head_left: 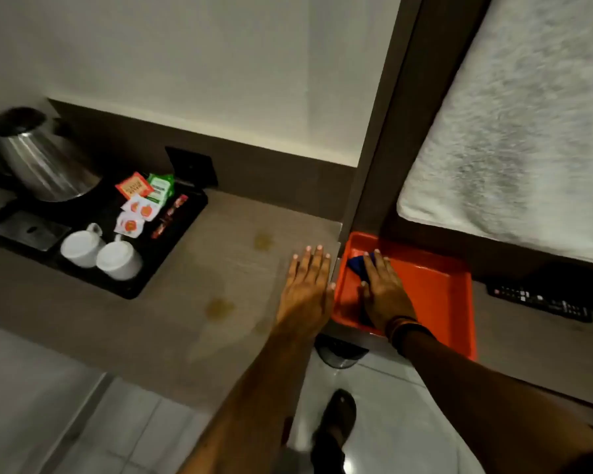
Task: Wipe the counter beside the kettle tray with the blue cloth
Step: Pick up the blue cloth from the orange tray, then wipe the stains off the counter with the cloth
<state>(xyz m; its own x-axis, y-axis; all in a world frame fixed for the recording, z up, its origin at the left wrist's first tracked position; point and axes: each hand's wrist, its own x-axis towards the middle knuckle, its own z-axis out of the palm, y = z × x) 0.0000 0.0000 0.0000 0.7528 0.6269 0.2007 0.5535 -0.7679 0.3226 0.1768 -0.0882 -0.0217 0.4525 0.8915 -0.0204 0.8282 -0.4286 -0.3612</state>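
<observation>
The blue cloth (359,263) lies in the near-left part of an orange tray (435,289), mostly covered by my right hand (384,292), which presses flat on it with fingers spread. My left hand (307,285) rests flat and open on the grey-brown counter (192,302), at its right edge beside the orange tray. Two yellowish stains (263,240) mark the counter between my left hand and the black kettle tray (141,282). A steel kettle (45,159) stands at the tray's far left.
The kettle tray also carries two white cups (100,253) and several sachets (141,203). A dark vertical panel (387,131) rises behind the orange tray. A remote control (541,301) lies on the right shelf under white fabric (514,131). Tiled floor and my shoe (338,419) are below.
</observation>
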